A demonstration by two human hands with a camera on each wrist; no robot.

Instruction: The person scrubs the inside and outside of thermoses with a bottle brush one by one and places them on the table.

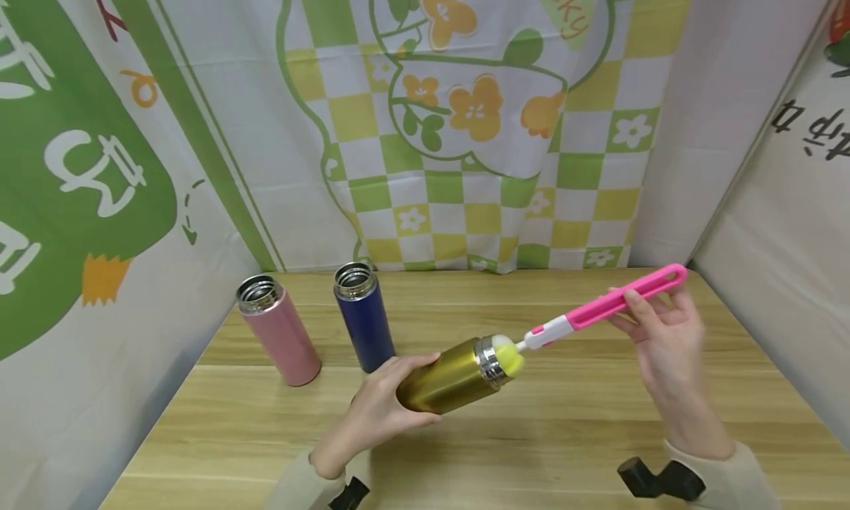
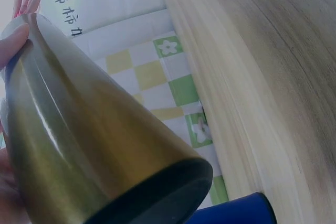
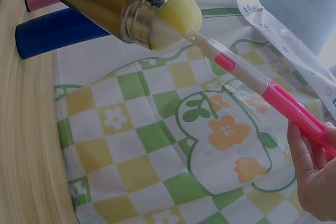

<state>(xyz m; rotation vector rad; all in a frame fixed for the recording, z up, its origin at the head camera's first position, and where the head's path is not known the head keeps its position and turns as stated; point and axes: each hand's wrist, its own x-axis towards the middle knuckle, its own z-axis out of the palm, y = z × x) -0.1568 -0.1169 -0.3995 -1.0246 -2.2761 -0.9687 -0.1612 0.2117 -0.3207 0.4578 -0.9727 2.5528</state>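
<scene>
My left hand [image 1: 381, 403] grips a gold metal flask [image 1: 445, 381] round its lower body, tilted with its mouth up to the right. In my right hand [image 1: 667, 340] is a bottle brush with a pink and white handle [image 1: 611, 303], pinched between thumb and fingers. The brush's yellow and white sponge head [image 1: 510, 356] sits at the flask's steel mouth, partly inside it and bulging out. In the right wrist view the sponge [image 3: 178, 19] fills the opening. The flask's dark base [image 2: 157, 198] faces the left wrist camera.
A blue flask [image 1: 365, 322] stands uncapped just behind my left hand. Left of it stands a pink flask [image 1: 282, 333], also uncapped. Both are on the wooden table [image 1: 564, 451]. Printed cloth [image 1: 465, 200] hangs along the table's back and sides.
</scene>
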